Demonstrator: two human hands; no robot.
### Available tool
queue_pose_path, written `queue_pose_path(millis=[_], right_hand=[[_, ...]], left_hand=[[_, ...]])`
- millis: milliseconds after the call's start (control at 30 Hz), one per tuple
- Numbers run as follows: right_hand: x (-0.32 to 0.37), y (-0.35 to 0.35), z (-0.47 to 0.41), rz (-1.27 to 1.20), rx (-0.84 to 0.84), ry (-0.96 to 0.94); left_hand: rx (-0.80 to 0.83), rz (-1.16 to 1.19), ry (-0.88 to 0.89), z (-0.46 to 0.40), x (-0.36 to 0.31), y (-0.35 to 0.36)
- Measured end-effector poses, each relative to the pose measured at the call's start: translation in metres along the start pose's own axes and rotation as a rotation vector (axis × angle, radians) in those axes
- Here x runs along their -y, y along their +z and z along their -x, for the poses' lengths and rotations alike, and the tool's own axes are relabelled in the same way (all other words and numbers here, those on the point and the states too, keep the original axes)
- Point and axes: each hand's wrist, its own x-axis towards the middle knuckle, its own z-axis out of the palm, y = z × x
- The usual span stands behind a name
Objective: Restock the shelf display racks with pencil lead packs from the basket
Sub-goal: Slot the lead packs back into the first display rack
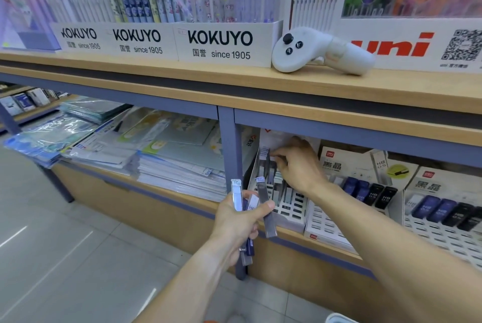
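Left hand [241, 221] grips a fanned bunch of pencil lead packs [266, 208] in front of the lower shelf's front edge [167, 196], likely as a ready supply. Right hand [297, 163] reaches under the upper shelf [182, 75], fingers curled, pinching one pack at the back rows of the leftmost display rack [292, 208], probably seating it in a slot. Neighbouring rack [328, 226] part filled. Basket not clearly in view. White controller [320, 50] lies on the upper shelf.
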Motion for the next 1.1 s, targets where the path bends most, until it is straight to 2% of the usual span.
queue_pose_path(millis=[100, 167, 200, 333, 400, 600, 667, 733, 833, 933, 1000, 1100], right_hand=[[0.006, -0.009, 0.005, -0.012, -0.039, -0.026], [0.015, -0.019, 0.014, -0.186, -0.124, 0.019], [0.018, -0.025, 0.019, -0.317, -0.113, 0.078], [0.021, -0.047, 0.033, -0.929, 0.225, 0.337], [0.018, -0.057, 0.035, -1.141, 0.333, 0.371], [0.012, -0.065, 0.033, -1.401, 0.436, 0.33], [0.011, -0.066, 0.031, -1.405, 0.418, 0.318], [0.01, -0.063, 0.028, -1.349, 0.297, 0.344], [0.007, -0.051, 0.02, -1.102, 0.041, 0.414], [0.01, -0.039, 0.012, -0.856, -0.101, 0.425], [0.015, -0.032, 0.007, -0.741, -0.142, 0.395], [0.021, -0.02, 0.0, -0.593, -0.143, 0.268]], left_hand=[[0.043, 0.067, -0.01, 0.002, -0.003, 0.0], [0.087, 0.107, -0.001, 0.004, -0.007, 0.0], [0.113, 0.134, 0.004, 0.005, -0.009, 0.0], [0.223, 0.251, -0.014, 0.009, -0.017, -0.001], [0.267, 0.254, -0.017, 0.011, -0.02, 0.0], [0.345, 0.318, -0.061, 0.018, -0.026, 0.004], [0.346, 0.313, -0.076, 0.016, -0.025, 0.005], [0.282, 0.294, -0.095, 0.012, -0.022, 0.006], [0.057, 0.244, -0.142, 0.006, -0.014, 0.002], [-0.038, 0.223, -0.167, 0.004, -0.011, 0.001], [-0.05, 0.227, -0.198, 0.002, -0.01, 0.0], [0.055, 0.269, -0.277, 0.001, -0.011, -0.002]])
